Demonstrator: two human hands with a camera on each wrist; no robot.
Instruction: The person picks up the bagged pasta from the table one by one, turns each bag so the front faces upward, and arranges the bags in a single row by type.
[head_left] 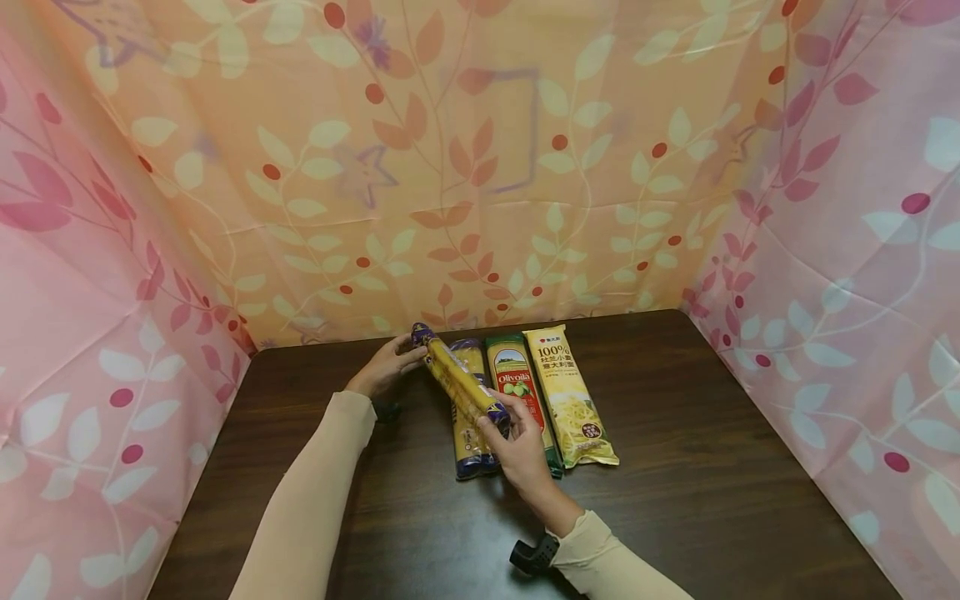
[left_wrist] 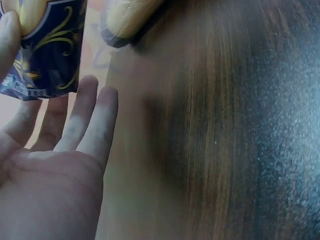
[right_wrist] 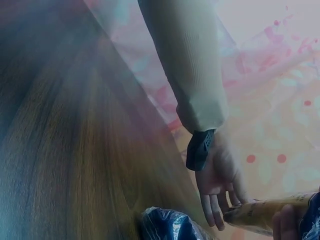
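Both hands hold a clear pack of spaghetti (head_left: 459, 377) with dark blue ends, slanted above the table. My left hand (head_left: 384, 368) pinches its far end; in the left wrist view the thumb lies on the pack's blue end (left_wrist: 52, 52) and the fingers are behind it. At the near end my right hand (head_left: 523, 443) grips the pack between thumb and fingers. Partly hidden underneath lies a similar blue-ended spaghetti pack (head_left: 474, 446). To its right are a green and red Olivoila pasta pack (head_left: 513, 373) and a pale yellow pasta pack (head_left: 566, 387).
The packs lie side by side on a dark wood table (head_left: 675, 467). Patterned cloth (head_left: 465, 167) hangs behind the table and along both sides. A black device (head_left: 534, 557) is strapped to my right wrist.
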